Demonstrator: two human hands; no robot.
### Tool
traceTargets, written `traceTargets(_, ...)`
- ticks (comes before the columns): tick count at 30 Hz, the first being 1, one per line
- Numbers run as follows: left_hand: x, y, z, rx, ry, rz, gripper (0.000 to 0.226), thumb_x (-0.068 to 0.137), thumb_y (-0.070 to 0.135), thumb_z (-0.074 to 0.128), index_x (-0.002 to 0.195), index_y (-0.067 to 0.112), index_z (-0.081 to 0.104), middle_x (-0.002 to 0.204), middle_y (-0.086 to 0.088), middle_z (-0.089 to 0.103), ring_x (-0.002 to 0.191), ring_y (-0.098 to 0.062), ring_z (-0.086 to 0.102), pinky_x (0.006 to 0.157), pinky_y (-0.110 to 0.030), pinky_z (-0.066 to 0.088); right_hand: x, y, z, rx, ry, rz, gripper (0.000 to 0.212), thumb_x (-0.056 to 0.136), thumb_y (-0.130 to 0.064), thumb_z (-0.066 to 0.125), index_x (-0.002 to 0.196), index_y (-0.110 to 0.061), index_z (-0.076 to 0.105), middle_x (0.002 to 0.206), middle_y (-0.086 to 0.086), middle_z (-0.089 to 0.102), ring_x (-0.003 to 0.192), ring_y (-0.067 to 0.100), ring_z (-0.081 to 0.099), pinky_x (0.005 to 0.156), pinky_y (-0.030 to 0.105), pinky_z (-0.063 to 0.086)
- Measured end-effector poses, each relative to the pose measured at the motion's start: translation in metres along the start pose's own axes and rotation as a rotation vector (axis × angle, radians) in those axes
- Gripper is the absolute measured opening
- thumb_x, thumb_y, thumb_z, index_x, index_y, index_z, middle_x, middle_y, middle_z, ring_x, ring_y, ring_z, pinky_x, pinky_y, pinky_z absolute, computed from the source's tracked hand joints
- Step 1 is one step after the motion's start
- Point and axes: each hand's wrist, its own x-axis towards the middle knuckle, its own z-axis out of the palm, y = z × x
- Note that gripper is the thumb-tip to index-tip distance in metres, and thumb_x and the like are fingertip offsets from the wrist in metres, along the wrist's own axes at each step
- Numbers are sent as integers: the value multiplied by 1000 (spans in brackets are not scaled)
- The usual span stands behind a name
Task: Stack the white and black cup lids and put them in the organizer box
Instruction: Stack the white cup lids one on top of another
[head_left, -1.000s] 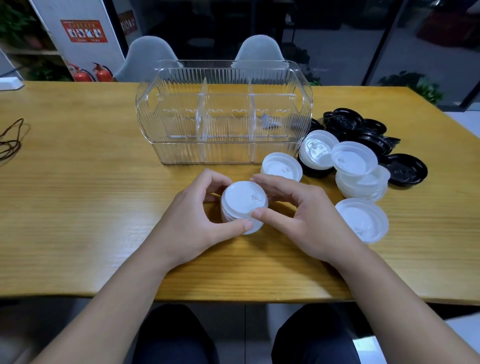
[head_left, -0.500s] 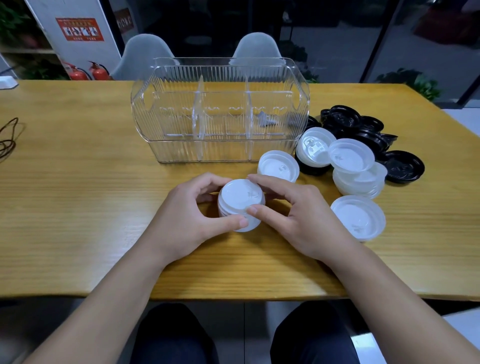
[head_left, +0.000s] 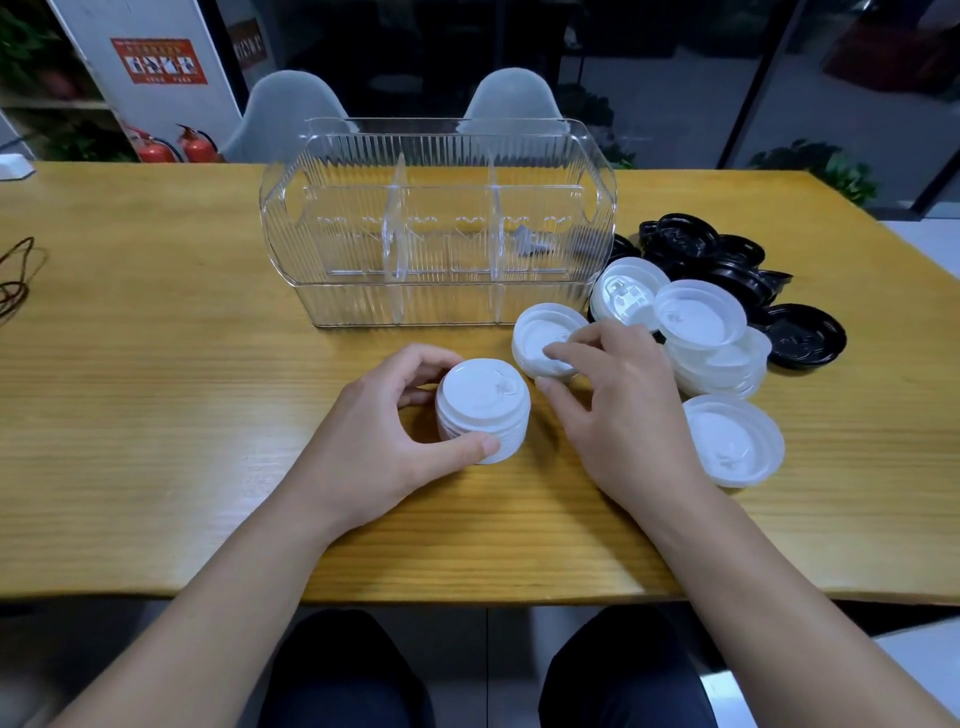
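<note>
Here the left hand (head_left: 384, 441) grips the ribbed white lid stack (head_left: 483, 415); the right hand (head_left: 618, 410) pinches a loose white lid (head_left: 540, 338).

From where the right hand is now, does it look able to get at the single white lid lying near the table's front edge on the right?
Probably yes. The white lid lies alone on the bare table, just beside the right hand, with nothing on top of it. That hand is busy, though: its fingers rest on another lid, so it would have to let go first.
</note>
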Motion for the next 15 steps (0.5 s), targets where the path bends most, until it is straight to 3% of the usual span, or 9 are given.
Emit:
traceTargets(5, 0, 0, 2, 17, 4, 18, 63, 80, 40, 102, 133, 39, 69, 136, 24, 76, 137, -7, 68, 118, -39, 55, 0, 1, -2, -39, -25, 36, 10, 94, -17, 88, 103, -18, 85, 105, -3, 68, 101, 28, 59, 89, 50, 44)
traceTargets(11, -1, 1, 2, 31, -5, 37, 67, 83, 40, 100, 141, 39, 67, 140, 24, 74, 142, -5, 65, 119, -38, 55, 1, -2, -4, -43, -41, 42, 12, 91, -14, 91, 95, -17, 79, 101, -2, 67, 98, 28, 60, 87, 53, 46)
traceTargets(15, -1, 1, 2, 47, -12, 29, 71, 83, 43, 99, 145, 41, 66, 141, 27, 72, 142, -3, 64, 120, -36, 53, 1, -6, -7, 4, -42, 56, 18, 91, -14, 91, 91, -18, 74, 98, -5, 66, 97, 25, 59, 89, 47, 42)
